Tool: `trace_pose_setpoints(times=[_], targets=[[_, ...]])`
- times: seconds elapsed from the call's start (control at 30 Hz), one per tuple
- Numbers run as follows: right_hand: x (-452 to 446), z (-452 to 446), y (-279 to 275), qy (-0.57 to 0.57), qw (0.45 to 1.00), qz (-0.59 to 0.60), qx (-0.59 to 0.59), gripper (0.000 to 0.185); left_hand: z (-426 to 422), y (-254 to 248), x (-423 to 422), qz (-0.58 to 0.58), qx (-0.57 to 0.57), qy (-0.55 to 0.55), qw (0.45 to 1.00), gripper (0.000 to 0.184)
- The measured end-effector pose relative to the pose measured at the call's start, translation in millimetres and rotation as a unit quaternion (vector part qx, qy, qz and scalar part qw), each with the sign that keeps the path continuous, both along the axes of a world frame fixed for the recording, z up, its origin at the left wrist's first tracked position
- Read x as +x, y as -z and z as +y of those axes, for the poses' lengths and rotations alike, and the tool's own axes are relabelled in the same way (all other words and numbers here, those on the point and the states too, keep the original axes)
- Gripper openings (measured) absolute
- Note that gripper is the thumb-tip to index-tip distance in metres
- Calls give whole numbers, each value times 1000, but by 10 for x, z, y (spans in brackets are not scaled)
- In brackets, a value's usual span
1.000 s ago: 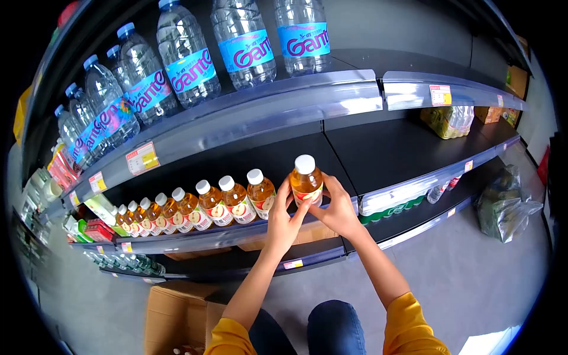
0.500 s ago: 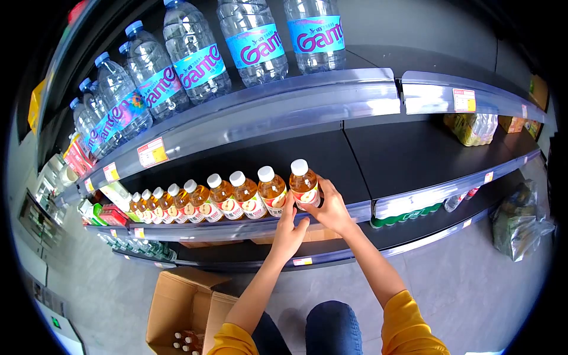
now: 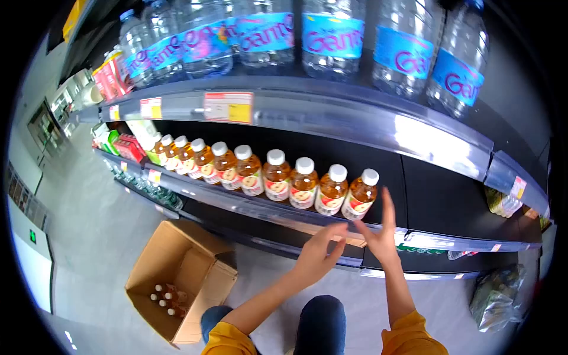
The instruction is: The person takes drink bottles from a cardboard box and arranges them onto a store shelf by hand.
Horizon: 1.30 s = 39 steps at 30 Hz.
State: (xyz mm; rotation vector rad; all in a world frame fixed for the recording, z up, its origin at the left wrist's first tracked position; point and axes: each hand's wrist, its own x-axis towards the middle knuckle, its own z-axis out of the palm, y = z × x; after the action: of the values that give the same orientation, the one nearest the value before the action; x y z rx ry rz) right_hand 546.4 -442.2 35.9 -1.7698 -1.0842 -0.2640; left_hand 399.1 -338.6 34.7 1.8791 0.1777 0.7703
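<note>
Along the middle shelf's front edge stands a row of apple drink bottles [image 3: 305, 184] with white caps and amber liquid. At the right end of the row is the last apple drink bottle [image 3: 360, 195], upright. My right hand [image 3: 380, 235] is just beside and below that bottle, thumb and fingers spread, holding nothing. Lower and to the left, in front of the shelf edge, my left hand [image 3: 319, 253] is empty, its thumb apart from its fingers. Several more capped bottles [image 3: 168, 300] stand inside an open cardboard box [image 3: 198, 269] on the floor.
Large water bottles [image 3: 332, 38] with blue labels line the upper shelf [image 3: 343, 109], which overhangs the drink row. Red and green cartons [image 3: 127, 147] sit at the row's left end. A plastic bag [image 3: 499, 296] lies on the floor at right. My knees [image 3: 322, 322] are below.
Both hands have let go of the rightmost bottle and drawn back from it, down toward me. The view has swung left, showing more of the cardboard box.
</note>
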Motion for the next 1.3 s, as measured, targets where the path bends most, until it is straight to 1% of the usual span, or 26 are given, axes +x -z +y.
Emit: trace_pose_setpoints(times=[0.07,0.13,0.2,0.23,0.27,0.3,0.33,0.37,0.4,0.43,0.47,0.5,0.53,0.57,0.6,0.67,0.73,0.87,0.93,0.97,1.03,1.07,1.13,1.17,1.23,1.3], targets=[[-172,-164,-90,10,1000,8,-4,69,24,-65,-327,158,-23,95,983,22],[-424,-243,-147,-42,998,6,-40,59,4,-18,-785,299,51,203,931,15],[-752,-248,-145,-106,992,41,-57,40,-153,387,-1312,331,29,328,885,18],[-885,-285,-65,-155,983,60,-75,34,-289,483,-1626,400,-35,338,851,22],[-1078,-326,-16,-181,959,163,-144,26,-428,828,-1931,415,-78,375,825,28],[-1294,-395,35,-202,917,270,-211,20,-569,1045,-2200,350,-31,413,840,35],[-1504,-497,116,-207,882,280,-319,23,-764,1426,-2469,379,-288,393,787,36],[-1748,-681,226,-193,874,306,-324,23,-768,1180,-2612,388,-403,347,753,38],[-1953,-860,331,-234,831,299,-406,23,-770,922,-2751,384,-512,289,712,39],[-2134,-1029,429,-275,778,292,-483,23,-662,977,-2832,363,-397,341,771,37],[-2311,-1192,506,-282,733,358,-506,25,-555,1034,-2913,333,-264,372,826,36],[-2482,-1320,597,-273,723,381,-508,25,-450,1090,-2996,292,-139,379,867,37],[-2602,-1419,697,-289,769,384,-421,27,-349,990,-3018,287,-102,382,873,40],[-2737,-1506,740,-303,807,382,-332,28,-285,898,-3005,304,-95,382,867,41],[-2786,-1443,621,-334,800,380,-321,31,-242,845,-2985,302,-73,392,866,41],[-2891,-1389,541,-333,808,342,-346,32,-218,751,-2981,304,-61,405,861,42],[-2988,-1349,482,-332,821,239,-399,37,-251,652,-2959,301,46,399,865,48],[-3269,-1267,304,-257,817,279,-434,38,-250,677,-3043,308,69,394,863,51],[-3395,-1211,273,-220,846,184,-449,38,-207,583,-3069,312,105,352,876,48],[-3452,-1216,295,-216,848,186,-448,38,-216,630,-3104,311,108,356,875,48],[-3567,-1230,344,-194,869,83,-447,33,-268,728,-3190,266,237,323,877,42],[-3612,-1224,323,-191,870,87,-446,33,-267,749,-3231,267,238,327,875,42],[-3679,-1191,216,-171,824,70,-535,33,-256,716,-3261,214,273,317,883,40],[-3708,-1180,206,-168,825,69,-535,33,-266,717,-3249,212,274,318,882,40],[-3745,-1143,189,-175,824,-47,-536,23,-293,714,-3206,168,246,335,894,41],[-3743,-1154,181,-166,839,-79,-512,14,-314,748,-3228,170,229,336,897,42]])
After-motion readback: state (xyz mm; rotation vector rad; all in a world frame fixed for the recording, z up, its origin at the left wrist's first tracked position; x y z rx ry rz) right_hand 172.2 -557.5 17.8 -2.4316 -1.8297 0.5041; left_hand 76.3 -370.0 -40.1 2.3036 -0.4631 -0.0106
